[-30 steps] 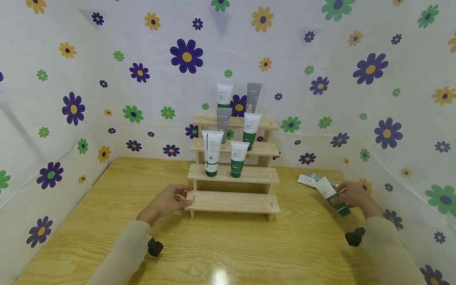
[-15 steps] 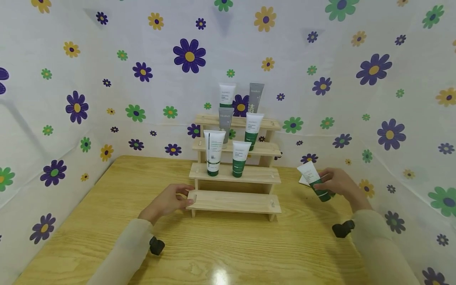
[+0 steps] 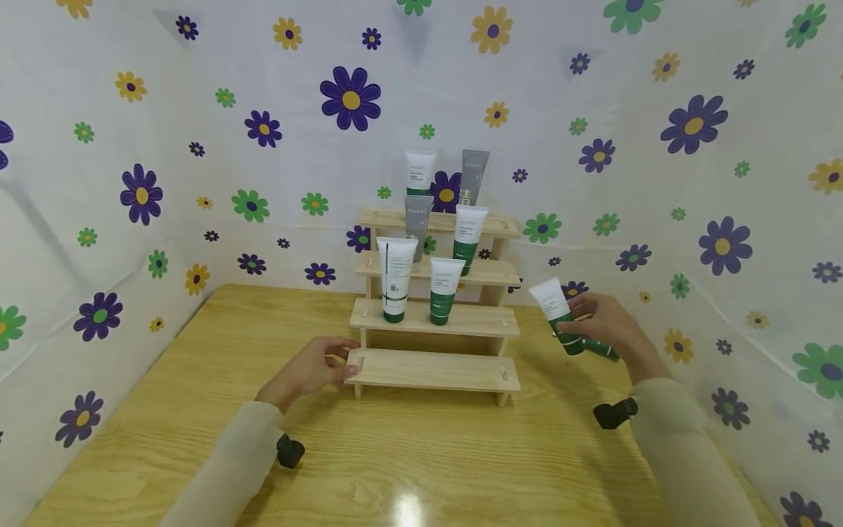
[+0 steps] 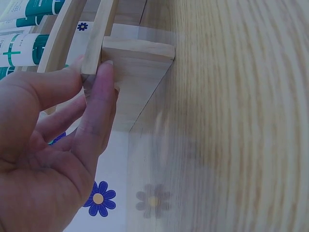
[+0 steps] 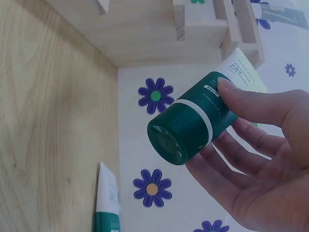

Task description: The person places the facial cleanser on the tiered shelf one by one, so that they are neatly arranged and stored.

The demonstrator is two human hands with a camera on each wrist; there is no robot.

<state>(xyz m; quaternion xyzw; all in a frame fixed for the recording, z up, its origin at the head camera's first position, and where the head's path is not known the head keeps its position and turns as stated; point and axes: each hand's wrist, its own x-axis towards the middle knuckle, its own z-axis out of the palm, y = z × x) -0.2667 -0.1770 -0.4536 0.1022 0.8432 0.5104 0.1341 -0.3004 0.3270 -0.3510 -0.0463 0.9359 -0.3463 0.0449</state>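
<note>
My right hand (image 3: 602,322) holds a white and green squeeze tube (image 5: 195,118) between thumb and fingers, tilted with its green cap down, to the right of a wooden tiered display stand (image 3: 435,369). With thumb and fingertips, my left hand (image 4: 58,121) pinches the left end of the stand's lowest shelf (image 4: 99,38). On the upper tiers several tubes stand upright on their caps: a tall white tube (image 3: 396,274) and a white-green tube (image 3: 445,289) on the second tier, a grey tube (image 3: 417,223) and another white-green tube (image 3: 469,234) above, and two more on top.
Under and behind my right hand another white and green tube (image 5: 107,200) lies on the wooden table (image 3: 395,454). Flower-printed white cloth (image 3: 276,146) rises as walls behind the table and along both sides.
My right hand has lifted the white and green tube from the lying tubes and carried it left toward the stand. The left hand stays on the lowest shelf's end.
</note>
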